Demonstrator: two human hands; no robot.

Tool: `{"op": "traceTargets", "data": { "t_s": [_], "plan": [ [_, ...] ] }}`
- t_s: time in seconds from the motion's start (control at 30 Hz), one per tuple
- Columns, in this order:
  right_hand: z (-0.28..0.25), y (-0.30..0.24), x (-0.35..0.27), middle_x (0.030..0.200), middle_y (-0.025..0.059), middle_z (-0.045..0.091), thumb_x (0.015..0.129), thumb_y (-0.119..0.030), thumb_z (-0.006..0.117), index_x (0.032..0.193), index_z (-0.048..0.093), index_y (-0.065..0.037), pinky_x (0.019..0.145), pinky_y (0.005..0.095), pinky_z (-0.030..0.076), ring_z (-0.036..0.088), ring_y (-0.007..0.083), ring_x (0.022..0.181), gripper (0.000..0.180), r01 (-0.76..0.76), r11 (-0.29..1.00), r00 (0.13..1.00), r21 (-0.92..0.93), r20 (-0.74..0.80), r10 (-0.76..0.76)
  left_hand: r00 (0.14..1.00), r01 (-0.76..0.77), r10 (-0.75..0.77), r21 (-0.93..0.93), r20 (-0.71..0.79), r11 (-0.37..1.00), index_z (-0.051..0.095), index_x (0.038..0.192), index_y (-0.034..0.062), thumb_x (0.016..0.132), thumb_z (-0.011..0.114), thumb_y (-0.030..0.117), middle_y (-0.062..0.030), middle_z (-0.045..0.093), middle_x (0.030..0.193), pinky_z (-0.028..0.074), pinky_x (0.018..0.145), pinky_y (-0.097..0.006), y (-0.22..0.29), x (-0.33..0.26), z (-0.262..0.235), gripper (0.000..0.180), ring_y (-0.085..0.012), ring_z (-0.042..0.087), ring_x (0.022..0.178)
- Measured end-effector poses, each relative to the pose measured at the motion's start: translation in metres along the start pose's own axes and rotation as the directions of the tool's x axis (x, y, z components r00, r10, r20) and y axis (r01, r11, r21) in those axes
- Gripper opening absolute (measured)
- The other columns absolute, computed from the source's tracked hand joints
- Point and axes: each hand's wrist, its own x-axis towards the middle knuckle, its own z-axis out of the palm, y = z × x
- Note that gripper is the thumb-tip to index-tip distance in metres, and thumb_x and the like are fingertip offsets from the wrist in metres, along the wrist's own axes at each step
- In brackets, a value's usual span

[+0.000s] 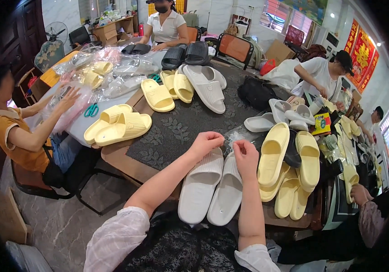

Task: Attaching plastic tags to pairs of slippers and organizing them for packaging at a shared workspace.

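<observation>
A pair of light grey slide sandals (200,188) lies side by side at the table's near edge, toes pointing away from me. Over the toe of the left one, my left hand (209,143) is closed in a pinch. My right hand (246,156) pinches too, above the toe of the other grey slide (225,199). Whatever lies between the fingertips is too small or hidden to make out. Crumpled clear plastic (240,134) is just beyond the hands. Right of my right hand, several yellow slides (273,154) are piled up.
More yellow slides (121,128) and a large grey slide (205,88) stand across the dark mat (158,145). Teal scissors (91,110) lie at the left. A person in orange (19,129) handles plastic bags there; others work at the far side and right. A black bag (254,90) sits beyond.
</observation>
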Motion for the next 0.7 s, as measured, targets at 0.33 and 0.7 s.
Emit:
{"op": "traceTargets", "data": {
  "t_s": [0.33,0.7],
  "plan": [
    [-0.026,-0.056,-0.047,0.071,0.0069,0.065,0.079,-0.013,0.074,0.087,0.069,-0.005,0.057,0.0303,0.046,0.058,0.0192,0.059,0.012,-0.039,0.999,0.998,-0.031,0.043,0.041,0.943,-0.265,0.3,0.221,-0.143,0.939,0.062,0.119,0.0006,0.089,0.064,0.012,-0.0052,0.067,0.108,0.049,0.089,-0.028,0.023,-0.012,-0.037,0.032,-0.0126,0.061,0.099],
    [-0.014,-0.066,-0.099,0.068,0.0178,0.064,0.083,-0.058,0.063,0.089,0.06,0.002,0.06,0.0442,0.051,0.065,0.0343,0.063,0.061,0.034,0.863,0.941,-0.505,0.306,0.142,0.485,0.706,0.615,0.693,-0.622,0.144,0.026,0.148,0.013,0.073,0.062,0.007,-0.0233,0.054,0.127,0.043,0.096,-0.05,0.073,-0.087,-0.284,0.083,-0.0404,0.053,0.116]
  ]
}}
